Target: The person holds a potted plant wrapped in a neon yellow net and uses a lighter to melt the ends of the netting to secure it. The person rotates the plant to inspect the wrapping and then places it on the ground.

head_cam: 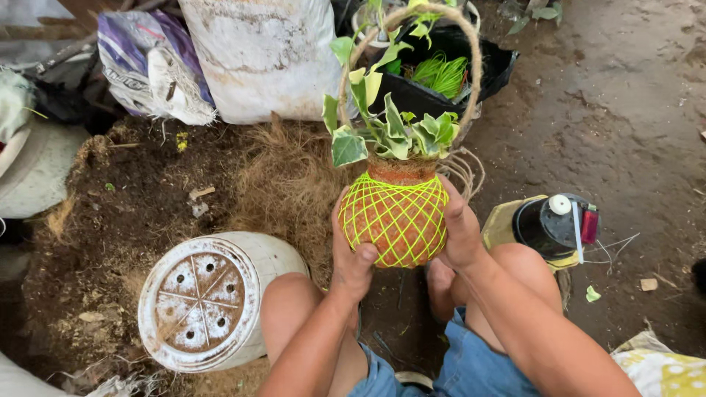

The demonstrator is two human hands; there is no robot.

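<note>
A round ball of brown coconut fibre, wrapped in a net of bright yellow-green string, is held up in front of me over my knees. A small plant with green and cream leaves grows from its top, and a loop of rope arches above it as a handle. My left hand cups the ball's left side with the thumb on its lower front. My right hand grips the right side. Loose rope ends hang at the upper right of the ball.
A white plastic pot lies on its side by my left knee. Loose coconut fibre and dark soil cover the ground. White sacks stand behind. A black bag with green plants is at the back, a black spool at right.
</note>
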